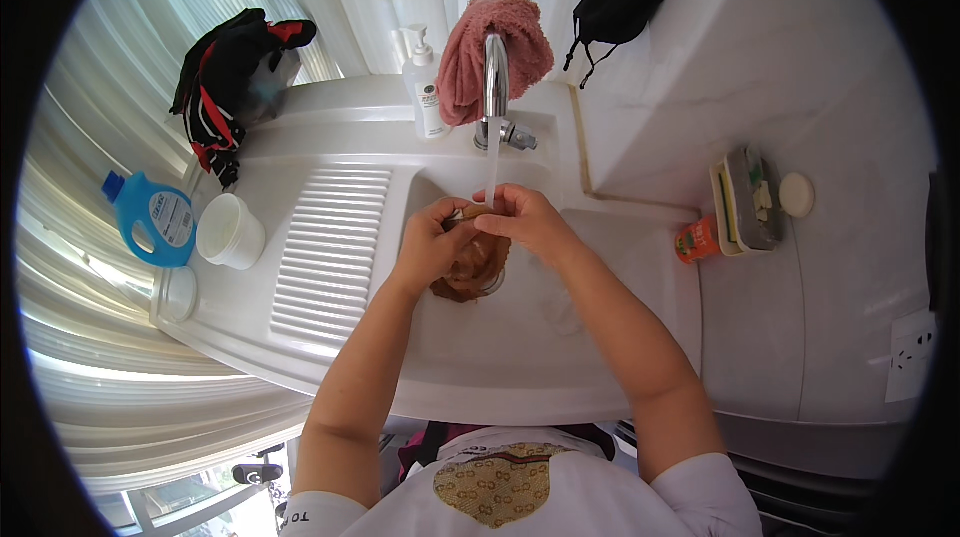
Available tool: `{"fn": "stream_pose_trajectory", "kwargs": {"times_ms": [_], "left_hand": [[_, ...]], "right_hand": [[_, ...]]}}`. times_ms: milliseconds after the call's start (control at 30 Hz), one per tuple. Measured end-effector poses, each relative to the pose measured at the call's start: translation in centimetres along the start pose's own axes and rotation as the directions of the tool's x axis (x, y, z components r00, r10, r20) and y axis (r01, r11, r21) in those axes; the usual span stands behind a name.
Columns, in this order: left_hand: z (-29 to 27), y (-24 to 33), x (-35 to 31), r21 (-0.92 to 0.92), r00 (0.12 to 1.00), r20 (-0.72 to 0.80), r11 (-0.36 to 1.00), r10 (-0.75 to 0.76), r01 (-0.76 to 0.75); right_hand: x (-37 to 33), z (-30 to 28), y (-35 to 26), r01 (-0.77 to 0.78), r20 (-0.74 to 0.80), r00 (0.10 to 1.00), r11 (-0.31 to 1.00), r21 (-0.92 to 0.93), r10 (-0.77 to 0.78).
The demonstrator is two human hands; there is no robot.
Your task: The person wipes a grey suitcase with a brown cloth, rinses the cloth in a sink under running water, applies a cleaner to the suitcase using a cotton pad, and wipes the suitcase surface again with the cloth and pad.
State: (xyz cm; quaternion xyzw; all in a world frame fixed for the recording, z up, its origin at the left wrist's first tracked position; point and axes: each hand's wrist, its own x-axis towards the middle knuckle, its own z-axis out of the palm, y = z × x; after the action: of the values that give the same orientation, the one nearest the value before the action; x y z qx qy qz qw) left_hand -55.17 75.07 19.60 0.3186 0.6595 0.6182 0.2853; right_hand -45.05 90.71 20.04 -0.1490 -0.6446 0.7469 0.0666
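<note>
Both my hands are over the white sink basin (600, 337), below the running tap (496, 77). My left hand (436, 237) and my right hand (525, 222) meet at the upper edge of a soft, wet, brown piece like cloth (480, 262), fingers closed on it. It hangs down between them into the basin, its lower end near the drain. Its exact kind cannot be made out. The water stream (493, 162) falls close to my fingertips, and my hands hide part of the brown piece.
A ribbed washboard (335, 252) is left of the basin. Further left are a white tub (232, 233) and a blue bottle (155, 220). A pump bottle (425, 92) and a pink towel (468, 62) are by the tap. An orange-red container (697, 240) stands at right.
</note>
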Motion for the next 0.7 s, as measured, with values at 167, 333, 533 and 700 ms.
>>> {"fn": "stream_pose_trajectory", "kwargs": {"times_ms": [167, 333, 533, 700], "left_hand": [[0.2, 3.1, 1.1, -0.332, 0.993, 0.09, 0.937, -0.083, 0.108], [0.0, 6.2, 0.8, -0.568, 0.997, 0.058, 0.82, -0.043, 0.069], [0.5, 5.3, 1.1, -0.147, 0.976, 0.147, 0.972, -0.163, 0.184], [0.0, 3.1, 1.7, 0.063, 0.988, 0.015, 0.986, -0.154, 0.152]], "right_hand": [[-0.7, -1.6, 5.8, -0.054, 0.032, 0.998, 0.998, 0.037, 0.053], [-2.4, -3.9, 11.0, -0.298, -0.002, 0.94, 0.82, -0.489, 0.341], [-2.0, -0.5, 1.9, 0.132, -0.004, 0.991, 0.982, -0.137, -0.133], [-0.3, -0.3, 2.6, -0.073, 0.002, 0.997, 0.929, -0.364, 0.079]]}}
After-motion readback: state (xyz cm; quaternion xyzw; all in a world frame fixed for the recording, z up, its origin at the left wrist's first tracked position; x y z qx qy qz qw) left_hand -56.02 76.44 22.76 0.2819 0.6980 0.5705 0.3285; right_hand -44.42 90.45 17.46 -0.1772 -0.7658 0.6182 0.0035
